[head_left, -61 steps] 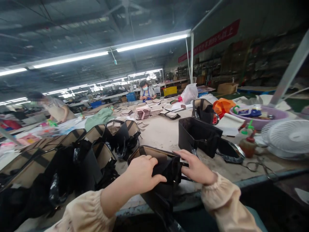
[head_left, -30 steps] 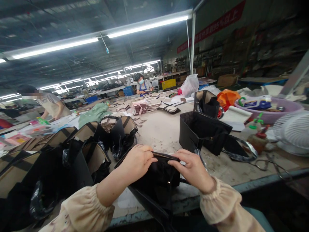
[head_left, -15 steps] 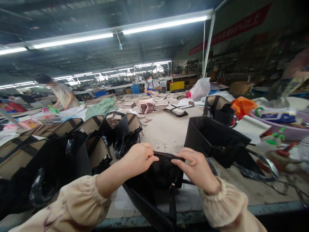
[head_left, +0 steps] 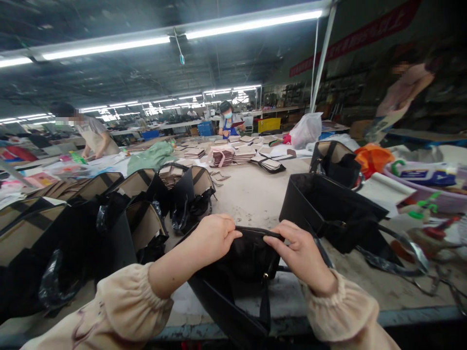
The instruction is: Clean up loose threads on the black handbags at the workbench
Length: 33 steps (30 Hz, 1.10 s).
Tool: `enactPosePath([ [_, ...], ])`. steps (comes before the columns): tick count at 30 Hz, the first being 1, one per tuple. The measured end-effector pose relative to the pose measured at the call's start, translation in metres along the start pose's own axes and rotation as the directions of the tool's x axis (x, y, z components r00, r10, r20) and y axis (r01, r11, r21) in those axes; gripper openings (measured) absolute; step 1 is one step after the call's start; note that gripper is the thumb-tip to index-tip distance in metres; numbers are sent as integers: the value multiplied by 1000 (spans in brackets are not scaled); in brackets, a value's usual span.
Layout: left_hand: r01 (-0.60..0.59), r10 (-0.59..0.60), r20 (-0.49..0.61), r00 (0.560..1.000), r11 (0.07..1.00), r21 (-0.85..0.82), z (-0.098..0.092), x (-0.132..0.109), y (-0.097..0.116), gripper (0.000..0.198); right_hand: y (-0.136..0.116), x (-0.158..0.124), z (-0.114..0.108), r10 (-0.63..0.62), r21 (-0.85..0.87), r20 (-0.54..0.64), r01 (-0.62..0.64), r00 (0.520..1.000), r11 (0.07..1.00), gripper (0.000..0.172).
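A black handbag (head_left: 233,282) lies tilted at the table's front edge, its dark lining showing and a small gold-coloured metal piece on it. My left hand (head_left: 213,238) is closed on the bag's top rim, thumb and fingers pinching it. A short way to the right, my right hand (head_left: 299,248) pinches the same rim, so a stretch of edge runs between the two hands. Just beyond my right hand stands another open black bag (head_left: 328,199), with a plastic-wrapped handle on its right. The lower part of the held bag is in shadow.
Several black bags with tan insides (head_left: 142,223) crowd the left. Stacked brown pieces (head_left: 222,156) lie farther back. At right are a purple basin (head_left: 438,194), an orange bag (head_left: 374,158) and a green-nozzled bottle (head_left: 419,214). Co-workers stand at left, far middle and far right.
Both hands keep their pinch on the handbag's rim, which has shifted slightly to the right. The view has moved a little. At far right, a co-worker has come more fully into view.
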State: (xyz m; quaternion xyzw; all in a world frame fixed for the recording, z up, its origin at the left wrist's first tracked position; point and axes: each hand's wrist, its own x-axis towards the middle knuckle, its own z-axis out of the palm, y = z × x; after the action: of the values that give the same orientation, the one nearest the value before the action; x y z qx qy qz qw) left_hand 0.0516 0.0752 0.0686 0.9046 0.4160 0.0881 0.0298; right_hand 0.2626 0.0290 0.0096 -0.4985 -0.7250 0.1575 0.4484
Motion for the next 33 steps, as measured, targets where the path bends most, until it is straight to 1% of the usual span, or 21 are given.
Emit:
enactPosePath([
  [3, 9, -9, 5, 1000, 1000, 29, -1, -1, 2, 30, -1, -1, -1, 17, -19, 41, -16, 999, 1000, 16],
  [5, 13, -13, 5, 1000, 999, 33, -2, -2, 4, 30, -3, -2, -1, 6, -28, 54, -5, 999, 1000, 15],
  [11, 19, -19, -10, 1000, 1000, 24, -1, -5, 5, 28, -9, 0, 3, -58, -36, 18, 59, 998, 998, 27],
  [16, 13, -12, -29, 1000, 999, 40, 0, -4, 3, 29, -11, 2, 9, -15, 38, 35, 13, 999, 999, 18],
  [24, 39, -39, 1, 999, 998, 52, -1, -4, 6, 30, -12, 2, 12, -14, 105, -13, 15, 1000, 994, 14],
  [28, 14, -14, 1, 1000, 1000, 0, -3, -6, 2, 30, -13, 2, 12, -23, 85, -19, 24, 1000, 996, 15],
  [31, -16, 17, 21, 1000, 999, -46, -7, -8, -4, 28, -14, 2, 12, -24, 78, -15, 25, 1000, 997, 17],
  [33, -25, 26, 12, 1000, 998, -53, -10, -10, -9, 28, -14, 3, 12, -25, 77, -15, 26, 1000, 997, 18],
])
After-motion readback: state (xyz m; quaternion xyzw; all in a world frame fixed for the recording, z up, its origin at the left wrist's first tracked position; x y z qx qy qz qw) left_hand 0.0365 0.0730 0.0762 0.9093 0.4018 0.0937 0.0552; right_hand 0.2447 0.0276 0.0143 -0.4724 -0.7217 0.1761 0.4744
